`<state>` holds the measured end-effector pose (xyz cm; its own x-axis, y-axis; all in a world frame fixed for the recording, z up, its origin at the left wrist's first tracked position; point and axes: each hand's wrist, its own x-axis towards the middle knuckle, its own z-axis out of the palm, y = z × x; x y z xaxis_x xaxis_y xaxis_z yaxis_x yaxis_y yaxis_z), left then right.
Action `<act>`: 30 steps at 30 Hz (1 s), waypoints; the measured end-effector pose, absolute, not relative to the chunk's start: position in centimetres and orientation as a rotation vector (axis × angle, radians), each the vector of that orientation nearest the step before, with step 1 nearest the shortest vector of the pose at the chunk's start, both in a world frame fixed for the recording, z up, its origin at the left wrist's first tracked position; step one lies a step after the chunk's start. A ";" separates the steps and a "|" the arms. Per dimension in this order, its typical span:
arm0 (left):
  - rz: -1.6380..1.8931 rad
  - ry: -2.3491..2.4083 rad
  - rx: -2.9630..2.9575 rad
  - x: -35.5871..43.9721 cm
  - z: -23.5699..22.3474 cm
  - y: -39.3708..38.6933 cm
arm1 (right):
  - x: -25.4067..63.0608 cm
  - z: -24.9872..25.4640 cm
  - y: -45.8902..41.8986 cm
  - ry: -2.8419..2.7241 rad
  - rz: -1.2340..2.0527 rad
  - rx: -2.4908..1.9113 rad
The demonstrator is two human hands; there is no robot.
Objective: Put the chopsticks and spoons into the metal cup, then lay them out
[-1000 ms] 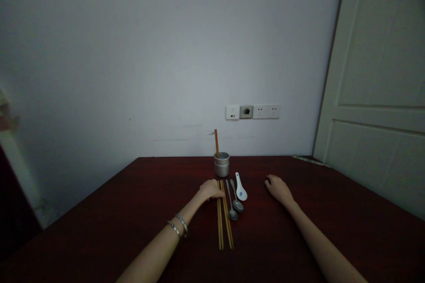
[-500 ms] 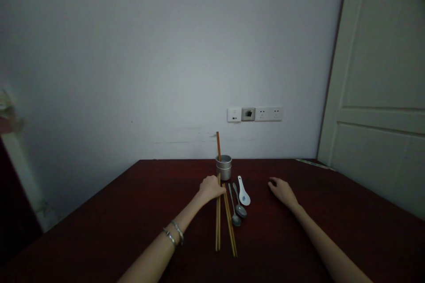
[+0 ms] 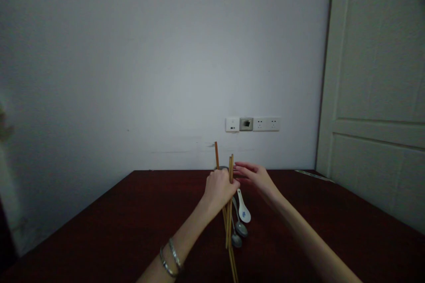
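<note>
My left hand (image 3: 218, 191) is wrapped round a pair of wooden chopsticks (image 3: 229, 225), raised off the table with their upper ends above the fist. Just right of those ends is my right hand (image 3: 258, 180), its fingers stretched out and apart; whether they touch the chopsticks I cannot tell. Below lies another pair of chopsticks (image 3: 233, 269), partly covered by the held ones. To their right are two metal spoons (image 3: 241, 230) and a white ceramic spoon (image 3: 244, 213). Behind my left hand a metal cup (image 3: 223, 168) is mostly hidden, with a reddish-brown chopstick (image 3: 217, 154) standing in it.
The dark red table (image 3: 133, 221) reaches back to a pale wall. Sockets (image 3: 266, 124) and a switch plate (image 3: 246, 124) are on that wall. A pale door panel (image 3: 375, 150) stands at the right. A thin strip (image 3: 314, 176) lies by the table's back right edge.
My left hand has closed on the left pair of chopsticks and lifted it, moving right. My right hand has come left from the table towards their upper ends. The view has tilted slightly up.
</note>
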<state>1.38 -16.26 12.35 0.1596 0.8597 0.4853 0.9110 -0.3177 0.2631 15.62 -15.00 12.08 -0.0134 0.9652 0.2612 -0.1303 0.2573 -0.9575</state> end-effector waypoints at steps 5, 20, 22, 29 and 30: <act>-0.809 -1.703 -2.291 2.3 13.1 -18.8 | 14.1 12.9 -17.1 -1.258 0.980 -0.837; -1.038 -1.436 -2.872 -0.1 14.8 -20.2 | 14.7 14.5 -18.6 -1.320 0.992 -0.825; -1.141 -1.343 -3.165 -0.8 14.7 -19.5 | 14.8 14.8 -18.9 -1.327 0.992 -0.814; -1.409 -1.357 -3.703 -0.9 14.5 -18.5 | 14.8 15.2 -19.5 -1.360 0.965 -0.818; -1.439 -1.382 -3.698 -0.8 14.6 -18.6 | 14.8 15.2 -19.5 -1.359 0.964 -0.823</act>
<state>-0.83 -18.61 14.62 0.6642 0.7298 0.1619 0.1321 -0.3277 0.9355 14.81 -19.54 15.18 -0.0323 0.9132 0.4063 -0.0815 0.4027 -0.9117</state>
